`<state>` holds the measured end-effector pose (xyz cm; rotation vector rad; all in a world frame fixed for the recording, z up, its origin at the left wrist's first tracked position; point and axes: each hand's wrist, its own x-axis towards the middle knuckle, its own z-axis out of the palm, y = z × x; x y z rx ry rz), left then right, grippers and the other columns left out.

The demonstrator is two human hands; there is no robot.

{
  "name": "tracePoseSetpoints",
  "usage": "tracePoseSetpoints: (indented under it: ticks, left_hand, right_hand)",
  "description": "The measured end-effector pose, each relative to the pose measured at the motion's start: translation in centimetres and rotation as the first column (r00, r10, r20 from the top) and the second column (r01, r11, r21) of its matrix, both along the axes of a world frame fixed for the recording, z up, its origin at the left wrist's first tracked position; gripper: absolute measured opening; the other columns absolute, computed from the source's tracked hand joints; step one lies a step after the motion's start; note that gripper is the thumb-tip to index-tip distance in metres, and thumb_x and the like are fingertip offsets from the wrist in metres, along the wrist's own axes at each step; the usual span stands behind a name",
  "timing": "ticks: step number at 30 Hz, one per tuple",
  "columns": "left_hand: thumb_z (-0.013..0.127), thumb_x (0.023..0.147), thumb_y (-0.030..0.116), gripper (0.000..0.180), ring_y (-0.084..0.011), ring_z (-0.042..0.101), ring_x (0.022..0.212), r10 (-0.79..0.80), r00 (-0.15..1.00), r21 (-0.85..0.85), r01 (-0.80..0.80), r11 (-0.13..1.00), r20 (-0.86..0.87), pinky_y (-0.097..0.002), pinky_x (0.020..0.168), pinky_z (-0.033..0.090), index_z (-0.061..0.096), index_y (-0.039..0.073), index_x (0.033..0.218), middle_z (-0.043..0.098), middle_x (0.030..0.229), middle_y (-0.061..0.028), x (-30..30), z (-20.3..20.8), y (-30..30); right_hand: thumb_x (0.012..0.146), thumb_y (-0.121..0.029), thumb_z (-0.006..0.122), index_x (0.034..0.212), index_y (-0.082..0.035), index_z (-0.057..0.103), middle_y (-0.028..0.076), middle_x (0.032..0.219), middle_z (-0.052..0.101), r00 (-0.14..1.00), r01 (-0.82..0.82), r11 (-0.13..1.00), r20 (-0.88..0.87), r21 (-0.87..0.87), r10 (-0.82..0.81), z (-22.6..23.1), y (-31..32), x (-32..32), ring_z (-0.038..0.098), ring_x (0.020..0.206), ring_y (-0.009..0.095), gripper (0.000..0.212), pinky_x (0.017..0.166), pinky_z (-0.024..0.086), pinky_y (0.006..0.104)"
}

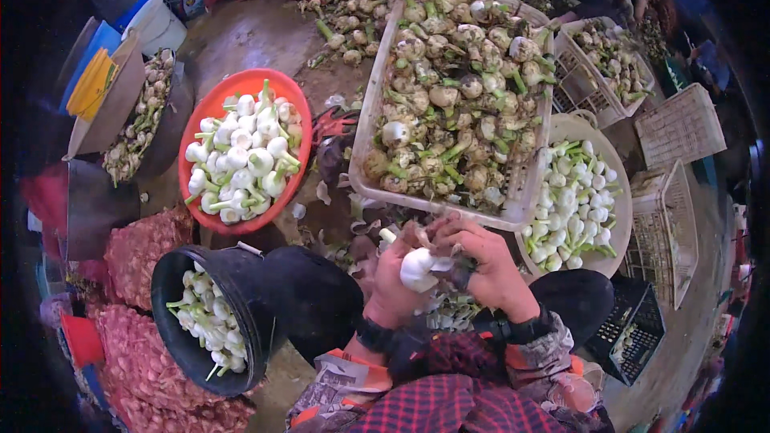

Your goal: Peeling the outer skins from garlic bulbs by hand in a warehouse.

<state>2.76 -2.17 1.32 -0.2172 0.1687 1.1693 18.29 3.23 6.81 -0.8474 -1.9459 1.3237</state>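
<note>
My left hand (393, 287) is closed around a white garlic bulb (418, 270), whose cut green-white stem (388, 236) sticks out past the fingers. My right hand (491, 266) is beside it, fingers bent and pinching the loose, dirty outer skin (443, 264) at the bulb's right side. Both hands meet above my lap, just in front of a large pale plastic crate (370, 144) heaped with soiled, unpeeled garlic bulbs (443, 96). Peeled skins and scraps lie below the hands, partly hidden by them.
At the left stand an orange-red basin (301, 162) and a black bucket (261, 329), both holding clean white garlic. A beige basin (624, 216) of clean garlic is at the right. Pale crates (678, 124), a black crate (654, 322) and red mesh sacks (152, 361) surround me.
</note>
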Motion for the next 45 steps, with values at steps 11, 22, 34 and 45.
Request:
tracePoseSetpoints:
  ticks: [11,22,34,45]
  left_hand:
    - [0.035,0.101,0.045,0.052,-0.0333,0.049,0.131,0.223,0.958,-0.091,-0.241,0.966,-0.179,-0.0627,0.106,0.033,0.061,0.005,0.12,0.057,0.137,-0.0152,-3.5,-5.8,0.7]
    - [0.036,0.1,0.047,0.049,-0.0323,0.052,0.127,0.224,0.938,-0.187,-0.278,0.942,-0.266,-0.0618,0.101,0.037,0.066,0.011,0.113,0.063,0.129,-0.0122,-2.7,-3.4,1.4]
    - [0.066,0.093,0.015,0.046,-0.0179,0.057,0.116,0.031,0.762,0.101,0.046,0.994,-0.647,-0.0327,0.103,0.041,0.052,-0.003,0.133,0.061,0.125,-0.0107,7.6,6.4,7.0]
    - [0.052,0.099,0.02,0.026,-0.0271,0.066,0.1,-0.13,0.752,-0.311,-0.104,0.945,-0.646,-0.0403,0.09,0.05,0.057,0.004,0.118,0.068,0.107,-0.0122,1.5,-3.9,0.2]
  right_hand:
    - [0.069,0.001,0.07,0.081,-0.005,0.065,0.01,0.079,0.065,0.951,-0.06,0.974,-0.309,-0.217,-0.01,2.7,-4.6,1.7,0.066,0.076,0.025,0.014,0.072,0.052,0.0333]
    - [0.076,-0.002,0.062,0.096,-0.002,0.067,0.024,0.088,0.066,0.843,0.196,0.962,0.533,-0.19,-0.067,-7.2,-4.7,2.3,0.067,0.084,0.04,0.021,0.074,0.052,0.0461]
    - [0.077,-0.013,0.068,0.11,-0.003,0.062,0.023,0.104,0.065,0.81,0.059,0.934,0.53,0.351,-0.25,-6.4,2.1,3.8,0.064,0.099,0.039,0.035,0.083,0.053,0.0436]
    - [0.07,-0.013,0.061,0.115,-0.003,0.063,0.025,0.107,0.067,0.457,0.196,0.98,0.883,0.019,-0.109,-18.0,16.4,4.5,0.063,0.102,0.043,0.046,0.09,0.05,0.0465]
